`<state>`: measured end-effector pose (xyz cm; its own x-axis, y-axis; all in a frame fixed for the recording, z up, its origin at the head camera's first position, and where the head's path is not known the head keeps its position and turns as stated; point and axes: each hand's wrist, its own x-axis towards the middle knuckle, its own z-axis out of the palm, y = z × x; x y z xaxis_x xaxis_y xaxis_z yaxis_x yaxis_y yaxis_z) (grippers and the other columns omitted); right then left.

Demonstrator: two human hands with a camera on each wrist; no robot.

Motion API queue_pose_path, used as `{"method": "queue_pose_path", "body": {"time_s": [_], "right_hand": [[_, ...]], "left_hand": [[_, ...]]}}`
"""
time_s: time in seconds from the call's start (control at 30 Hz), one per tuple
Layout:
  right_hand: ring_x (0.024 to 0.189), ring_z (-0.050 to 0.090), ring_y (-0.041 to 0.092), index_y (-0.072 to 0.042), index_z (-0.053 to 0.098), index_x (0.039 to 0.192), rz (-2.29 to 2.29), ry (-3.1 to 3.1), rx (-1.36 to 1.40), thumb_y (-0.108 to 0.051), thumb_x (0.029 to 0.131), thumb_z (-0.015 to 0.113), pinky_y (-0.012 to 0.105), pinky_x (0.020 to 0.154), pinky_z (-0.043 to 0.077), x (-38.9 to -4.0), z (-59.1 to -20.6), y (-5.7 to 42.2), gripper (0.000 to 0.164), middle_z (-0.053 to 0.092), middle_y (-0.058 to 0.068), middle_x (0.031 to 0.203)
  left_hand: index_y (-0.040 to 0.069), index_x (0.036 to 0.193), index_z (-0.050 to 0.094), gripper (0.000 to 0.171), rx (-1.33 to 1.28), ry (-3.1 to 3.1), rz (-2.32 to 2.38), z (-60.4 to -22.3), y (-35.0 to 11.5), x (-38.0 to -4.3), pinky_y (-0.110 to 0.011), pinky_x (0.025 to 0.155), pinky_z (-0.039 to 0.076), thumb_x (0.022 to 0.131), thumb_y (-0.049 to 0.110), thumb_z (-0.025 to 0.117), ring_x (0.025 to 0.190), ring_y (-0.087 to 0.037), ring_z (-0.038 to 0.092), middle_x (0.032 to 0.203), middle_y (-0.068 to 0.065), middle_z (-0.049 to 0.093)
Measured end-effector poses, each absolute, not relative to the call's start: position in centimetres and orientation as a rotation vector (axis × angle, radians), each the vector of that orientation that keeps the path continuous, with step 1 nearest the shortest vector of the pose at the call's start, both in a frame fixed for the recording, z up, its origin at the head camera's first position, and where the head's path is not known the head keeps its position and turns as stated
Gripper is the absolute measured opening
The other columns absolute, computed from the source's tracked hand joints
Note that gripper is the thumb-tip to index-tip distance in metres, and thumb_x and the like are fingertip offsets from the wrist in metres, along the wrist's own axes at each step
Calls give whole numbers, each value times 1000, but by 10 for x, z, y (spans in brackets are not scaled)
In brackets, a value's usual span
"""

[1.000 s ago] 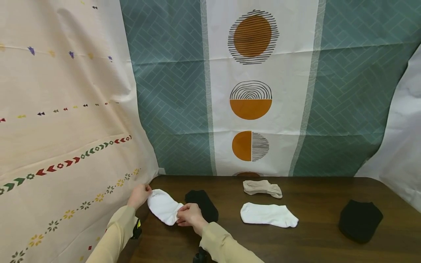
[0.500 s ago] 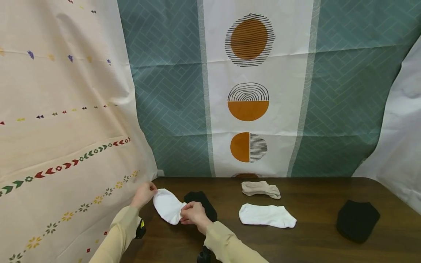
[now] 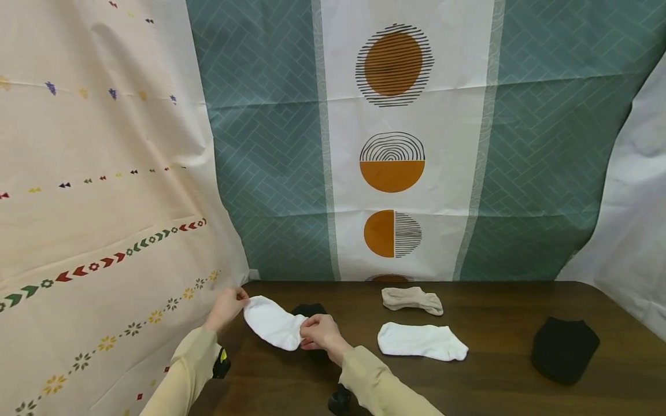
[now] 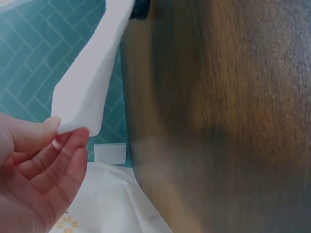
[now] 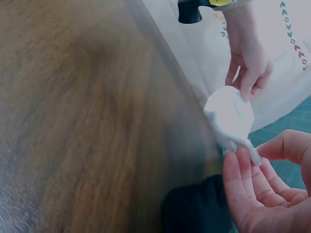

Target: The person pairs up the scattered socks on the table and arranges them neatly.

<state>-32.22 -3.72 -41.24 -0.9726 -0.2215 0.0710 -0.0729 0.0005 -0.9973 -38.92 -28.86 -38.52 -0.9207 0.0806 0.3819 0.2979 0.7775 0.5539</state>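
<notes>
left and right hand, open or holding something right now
Left hand: pinching one end of a white sock.
Right hand: pinching the sock's other end.

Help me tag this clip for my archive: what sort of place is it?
Probably an indoor tabletop workspace screened with fabric; whether home or studio, I can't tell. A green-and-white cloth hangs behind a dark wooden table, and a cream patterned cloth hangs at its left side.

The left black sock [image 3: 311, 309] is partly covered by the right hand [image 3: 324, 335] and the held white sock [image 3: 270, 323]. The left sleeve [image 3: 186, 367] and right sleeve [image 3: 382, 381] are cut off by the head view's near edge. In the right wrist view, the white sock's pale mark [image 5: 239, 108] is too blurred to be read.
</notes>
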Motion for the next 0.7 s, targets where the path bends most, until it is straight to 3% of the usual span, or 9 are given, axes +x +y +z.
{"method": "queue_pose_path", "body": {"time_s": [0.7], "right_hand": [[56,57,19,7,58,85,-2094,2230,-330,4,74,58,34,57,51,-335,-403,-8,11,54,9,68]], "left_hand": [[-2,73,61,7,-317,-2632,-900,-378,-267,-386,-30,48,39,79,-2,62,50,-15,45,61,-5,53]]}}
